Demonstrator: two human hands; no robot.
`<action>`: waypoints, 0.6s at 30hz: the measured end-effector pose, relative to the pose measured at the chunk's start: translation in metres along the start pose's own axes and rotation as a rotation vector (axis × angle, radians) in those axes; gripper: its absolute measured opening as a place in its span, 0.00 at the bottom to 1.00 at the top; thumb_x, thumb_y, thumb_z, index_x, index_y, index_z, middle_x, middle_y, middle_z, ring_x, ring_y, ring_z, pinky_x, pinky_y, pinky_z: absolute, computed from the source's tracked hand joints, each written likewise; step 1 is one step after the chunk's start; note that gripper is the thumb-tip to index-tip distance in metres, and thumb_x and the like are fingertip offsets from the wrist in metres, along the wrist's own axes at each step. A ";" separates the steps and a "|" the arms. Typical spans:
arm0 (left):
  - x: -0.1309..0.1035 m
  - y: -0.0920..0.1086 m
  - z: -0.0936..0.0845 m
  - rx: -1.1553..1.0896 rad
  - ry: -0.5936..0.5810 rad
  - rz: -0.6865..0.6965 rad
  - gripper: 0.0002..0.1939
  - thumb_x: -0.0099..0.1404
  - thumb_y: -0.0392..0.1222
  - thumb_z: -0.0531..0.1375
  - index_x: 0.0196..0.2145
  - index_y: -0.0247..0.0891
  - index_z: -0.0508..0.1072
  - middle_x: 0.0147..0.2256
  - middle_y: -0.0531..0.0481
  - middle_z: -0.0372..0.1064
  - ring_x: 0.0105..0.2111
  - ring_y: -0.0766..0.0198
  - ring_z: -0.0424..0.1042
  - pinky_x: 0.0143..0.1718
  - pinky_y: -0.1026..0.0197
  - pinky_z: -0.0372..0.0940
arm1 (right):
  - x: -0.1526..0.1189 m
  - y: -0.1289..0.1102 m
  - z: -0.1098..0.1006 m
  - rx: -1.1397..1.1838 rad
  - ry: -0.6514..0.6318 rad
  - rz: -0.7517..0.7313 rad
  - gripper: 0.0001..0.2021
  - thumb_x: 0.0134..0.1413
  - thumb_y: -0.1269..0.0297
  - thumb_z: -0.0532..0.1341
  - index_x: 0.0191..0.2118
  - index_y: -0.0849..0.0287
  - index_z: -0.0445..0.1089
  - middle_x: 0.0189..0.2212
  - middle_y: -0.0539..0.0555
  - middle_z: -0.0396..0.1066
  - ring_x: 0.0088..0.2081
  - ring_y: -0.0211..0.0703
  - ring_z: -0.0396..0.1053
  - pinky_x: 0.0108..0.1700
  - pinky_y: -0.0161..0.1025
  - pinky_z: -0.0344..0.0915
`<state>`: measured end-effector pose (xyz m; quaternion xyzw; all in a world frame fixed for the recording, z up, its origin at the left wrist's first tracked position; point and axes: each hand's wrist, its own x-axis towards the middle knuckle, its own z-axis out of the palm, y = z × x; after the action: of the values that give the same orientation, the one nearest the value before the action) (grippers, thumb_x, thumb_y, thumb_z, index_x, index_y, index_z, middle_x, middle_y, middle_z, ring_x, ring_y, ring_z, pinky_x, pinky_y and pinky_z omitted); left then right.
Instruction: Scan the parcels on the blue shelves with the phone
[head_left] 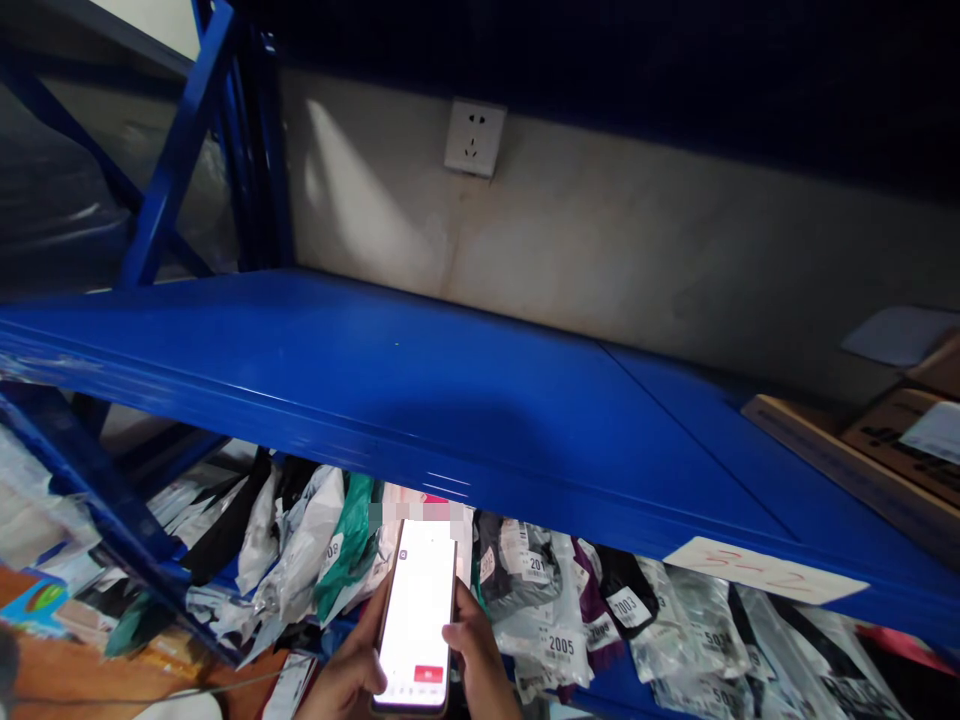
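Note:
A smartphone (416, 610) with a bright white screen and a red button near its bottom is held upright at the lower middle. My left hand (349, 655) grips its left edge, thumb over the lower corner. My right hand (474, 650) closes round the right edge, thumb tip at the screen's side. Behind the phone, plastic-bagged garments with number labels stand in a row on a lower shelf. Among them are a green bag (349, 550), a clear bag (561, 640) labelled 2005 and a black bag (630, 603) labelled 7003.
A blue metal shelf (375, 350) crosses the view above the bags, with a handwritten label (765, 570) on its front edge. Cardboard boxes (900, 440) sit at its right end. A blue diagonal brace (176, 150) rises at left. A socket (475, 138) is on the wall.

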<state>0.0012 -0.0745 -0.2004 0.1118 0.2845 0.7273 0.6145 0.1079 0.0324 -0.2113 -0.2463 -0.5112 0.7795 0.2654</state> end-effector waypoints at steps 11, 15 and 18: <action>0.007 -0.006 -0.016 0.124 -0.109 -0.037 0.50 0.44 0.39 0.54 0.67 0.51 0.46 0.59 0.50 0.64 0.54 0.48 0.67 0.46 0.51 0.68 | 0.000 0.017 -0.007 -0.108 0.405 0.117 0.19 0.48 0.49 0.66 0.44 0.52 0.75 0.49 0.55 0.76 0.53 0.54 0.70 0.55 0.46 0.66; 0.009 -0.010 -0.011 0.135 -0.111 -0.037 0.46 0.47 0.41 0.54 0.66 0.49 0.49 0.58 0.51 0.65 0.57 0.48 0.64 0.53 0.48 0.64 | -0.003 0.023 -0.013 -0.001 0.238 0.089 0.31 0.36 0.53 0.73 0.50 0.54 0.71 0.42 0.56 0.80 0.44 0.58 0.76 0.47 0.50 0.71; 0.010 -0.011 0.004 0.284 -0.138 -0.046 0.45 0.52 0.50 0.60 0.66 0.47 0.50 0.56 0.47 0.67 0.59 0.47 0.63 0.59 0.46 0.60 | -0.009 0.025 -0.019 0.093 0.080 0.020 0.36 0.34 0.49 0.73 0.53 0.54 0.69 0.39 0.56 0.80 0.43 0.62 0.76 0.44 0.53 0.73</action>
<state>0.0102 -0.0625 -0.2049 0.2406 0.3440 0.6561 0.6272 0.1231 0.0302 -0.2397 -0.2696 -0.4611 0.7944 0.2891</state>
